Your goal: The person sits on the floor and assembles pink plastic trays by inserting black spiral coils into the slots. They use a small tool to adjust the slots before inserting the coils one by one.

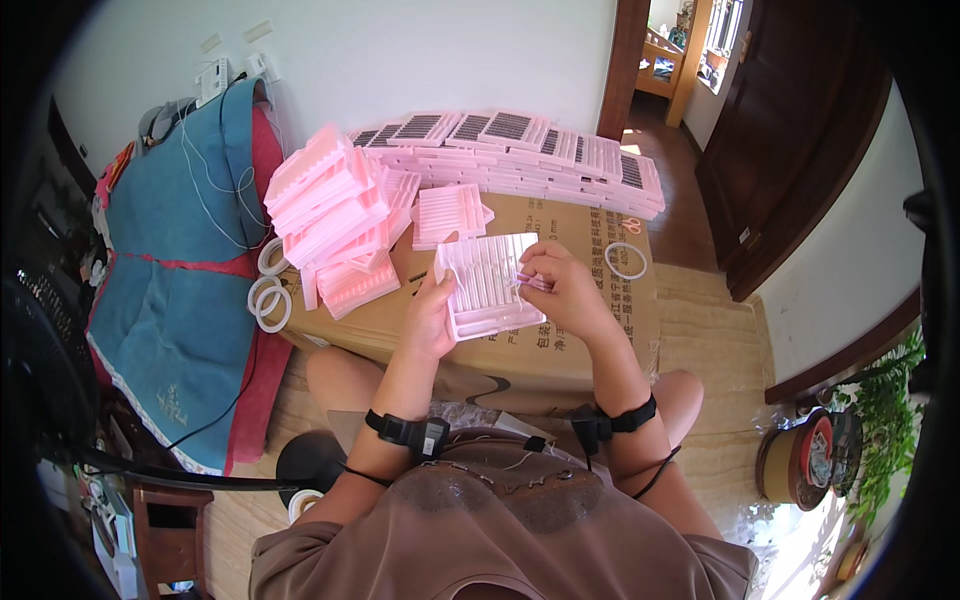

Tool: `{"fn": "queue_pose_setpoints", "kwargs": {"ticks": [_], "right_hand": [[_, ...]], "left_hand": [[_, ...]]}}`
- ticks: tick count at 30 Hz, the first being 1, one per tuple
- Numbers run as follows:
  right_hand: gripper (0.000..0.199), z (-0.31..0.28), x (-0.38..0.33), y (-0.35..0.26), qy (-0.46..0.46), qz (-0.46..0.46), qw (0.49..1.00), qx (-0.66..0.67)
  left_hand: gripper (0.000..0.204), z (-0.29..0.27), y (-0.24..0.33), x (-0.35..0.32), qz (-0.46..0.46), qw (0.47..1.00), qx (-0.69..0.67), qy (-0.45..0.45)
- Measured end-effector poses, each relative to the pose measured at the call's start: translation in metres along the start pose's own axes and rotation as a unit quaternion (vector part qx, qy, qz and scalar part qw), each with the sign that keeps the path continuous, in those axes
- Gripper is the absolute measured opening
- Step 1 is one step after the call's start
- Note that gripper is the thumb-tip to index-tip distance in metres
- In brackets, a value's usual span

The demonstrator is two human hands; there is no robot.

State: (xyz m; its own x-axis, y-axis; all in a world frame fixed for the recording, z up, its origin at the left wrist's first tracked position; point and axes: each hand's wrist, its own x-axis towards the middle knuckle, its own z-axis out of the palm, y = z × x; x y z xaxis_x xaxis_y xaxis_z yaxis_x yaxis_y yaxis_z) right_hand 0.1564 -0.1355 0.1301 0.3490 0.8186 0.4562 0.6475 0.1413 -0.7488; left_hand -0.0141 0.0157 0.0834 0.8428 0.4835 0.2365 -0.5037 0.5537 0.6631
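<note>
My left hand (431,312) grips the left edge of a pale pink ribbed plastic tray (487,290), tilted up above a cardboard box. At the tray's right edge, the fingers of my right hand (563,292) are pinched together; whatever lies between them is too small to name. Just behind, another pink tray (447,215) lies flat on the box. A leaning pile of pink trays (325,195) rises to the left. Along the back runs a long stacked row of pink trays (490,172), several with dark pieces in their grooves.
The cardboard box (590,340) serves as my work surface. White rings (270,300) lie at its left edge, and one white ring (627,261) at the right. A blue-covered seat (165,340) stands left, a wooden door (780,140) back right, a potted plant (800,460) lower right.
</note>
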Motion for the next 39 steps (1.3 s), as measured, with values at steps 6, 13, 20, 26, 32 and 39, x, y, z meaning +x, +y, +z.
{"fn": "queue_pose_setpoints", "kwargs": {"ticks": [6, 13, 20, 26, 32, 39], "right_hand": [[0.014, 0.005, 0.009, -0.005, 0.058, 0.032, 0.995, -0.077], [0.024, 0.004, 0.011, -0.008, -0.01, 0.059, 0.993, -0.099], [0.033, 0.004, -0.018, -0.036, -0.378, 0.051, 0.921, 0.075], [0.039, 0.008, 0.013, -0.034, -0.031, 0.108, 0.992, -0.051], [0.03, 0.022, 0.019, -0.024, 0.02, -0.005, 0.998, -0.052], [0.025, 0.009, 0.0, -0.023, -0.239, 0.091, 0.967, -0.014]], "left_hand": [[0.063, 0.008, -0.004, 0.0, -0.024, 1.0, 0.004, -0.011], [0.06, 0.006, -0.003, 0.0, -0.012, 0.999, 0.041, 0.02], [0.058, -0.021, 0.033, 0.02, 0.067, 0.994, 0.047, 0.068], [0.062, 0.005, 0.021, 0.008, 0.01, 0.999, 0.037, 0.001], [0.064, 0.012, 0.004, 0.005, -0.043, 0.998, 0.011, -0.05], [0.064, -0.006, 0.011, 0.007, -0.005, 1.0, -0.013, -0.002]]}}
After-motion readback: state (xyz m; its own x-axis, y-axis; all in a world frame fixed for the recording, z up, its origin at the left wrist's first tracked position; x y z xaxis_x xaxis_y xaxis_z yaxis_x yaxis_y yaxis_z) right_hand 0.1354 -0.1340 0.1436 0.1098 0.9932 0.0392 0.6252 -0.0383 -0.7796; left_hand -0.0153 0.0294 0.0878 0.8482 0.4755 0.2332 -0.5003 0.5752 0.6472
